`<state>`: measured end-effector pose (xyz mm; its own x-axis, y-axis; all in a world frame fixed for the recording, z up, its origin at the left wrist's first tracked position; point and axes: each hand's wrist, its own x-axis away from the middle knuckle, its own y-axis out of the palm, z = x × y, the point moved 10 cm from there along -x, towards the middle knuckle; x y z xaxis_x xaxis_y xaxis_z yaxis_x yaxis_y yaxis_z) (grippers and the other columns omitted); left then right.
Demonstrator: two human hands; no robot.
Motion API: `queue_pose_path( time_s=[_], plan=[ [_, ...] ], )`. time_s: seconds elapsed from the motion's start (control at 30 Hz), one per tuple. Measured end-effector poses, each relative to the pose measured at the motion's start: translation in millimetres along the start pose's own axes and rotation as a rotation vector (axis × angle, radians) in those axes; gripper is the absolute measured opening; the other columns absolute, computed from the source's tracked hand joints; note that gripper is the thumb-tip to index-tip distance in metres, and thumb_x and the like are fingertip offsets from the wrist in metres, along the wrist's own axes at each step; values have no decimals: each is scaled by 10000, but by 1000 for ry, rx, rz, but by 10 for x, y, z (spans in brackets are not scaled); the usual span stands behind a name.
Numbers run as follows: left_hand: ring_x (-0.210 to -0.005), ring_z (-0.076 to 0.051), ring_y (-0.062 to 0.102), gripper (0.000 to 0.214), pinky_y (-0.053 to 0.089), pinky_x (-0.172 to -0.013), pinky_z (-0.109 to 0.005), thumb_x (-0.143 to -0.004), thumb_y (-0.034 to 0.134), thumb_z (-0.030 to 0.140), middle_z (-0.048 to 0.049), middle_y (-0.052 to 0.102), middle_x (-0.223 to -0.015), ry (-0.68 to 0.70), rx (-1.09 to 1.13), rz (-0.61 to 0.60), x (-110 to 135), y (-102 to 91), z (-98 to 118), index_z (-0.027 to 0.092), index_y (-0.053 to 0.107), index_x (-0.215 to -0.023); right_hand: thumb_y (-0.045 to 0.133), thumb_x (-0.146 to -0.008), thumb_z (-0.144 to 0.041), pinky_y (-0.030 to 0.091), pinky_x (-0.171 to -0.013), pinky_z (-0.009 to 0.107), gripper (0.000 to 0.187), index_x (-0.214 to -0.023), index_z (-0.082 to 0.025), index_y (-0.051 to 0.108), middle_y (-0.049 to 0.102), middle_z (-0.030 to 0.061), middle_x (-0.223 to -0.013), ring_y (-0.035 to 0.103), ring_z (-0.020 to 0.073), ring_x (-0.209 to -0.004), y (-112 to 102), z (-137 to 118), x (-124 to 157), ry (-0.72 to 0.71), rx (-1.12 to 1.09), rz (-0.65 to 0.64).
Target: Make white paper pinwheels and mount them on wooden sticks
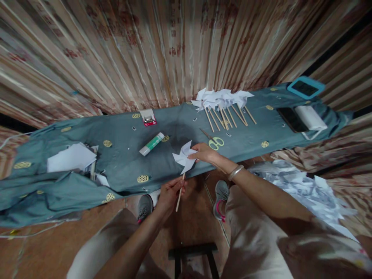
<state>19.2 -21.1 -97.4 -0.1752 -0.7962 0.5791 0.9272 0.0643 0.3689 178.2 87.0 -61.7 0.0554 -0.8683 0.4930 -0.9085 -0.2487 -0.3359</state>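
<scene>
A white paper pinwheel on a thin wooden stick is held between my two hands, over the table's near edge. My left hand pinches the stick below the blades. With its fingers closed on the right-hand blade, my right hand grips the pinwheel near its centre; the fingertips are partly hidden by the paper. A green and white glue stick lies to the left of the pinwheel. Scissors with yellow-green handles rest just beyond my right hand.
Several finished pinwheels lie in a row at the back. A small red box of metal pins stands left of them. White paper pieces are at left; a phone and blue-framed device at right. Paper scraps are heaped below right.
</scene>
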Motion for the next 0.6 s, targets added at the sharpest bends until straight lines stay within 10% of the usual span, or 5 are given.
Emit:
queue_pose_path(
  time_s=[0.6],
  plan=[
    [-481, -68, 553, 407, 433, -494, -197, -451, 927, 276, -62, 735, -693, -86, 117, -3, -20, 37, -145, 99, 777, -786, 798, -638, -111, 561, -632, 222, 93, -698, -126, 728, 747, 43, -711, 682, 150, -659, 68, -350, -77, 125, 449, -189]
  ],
)
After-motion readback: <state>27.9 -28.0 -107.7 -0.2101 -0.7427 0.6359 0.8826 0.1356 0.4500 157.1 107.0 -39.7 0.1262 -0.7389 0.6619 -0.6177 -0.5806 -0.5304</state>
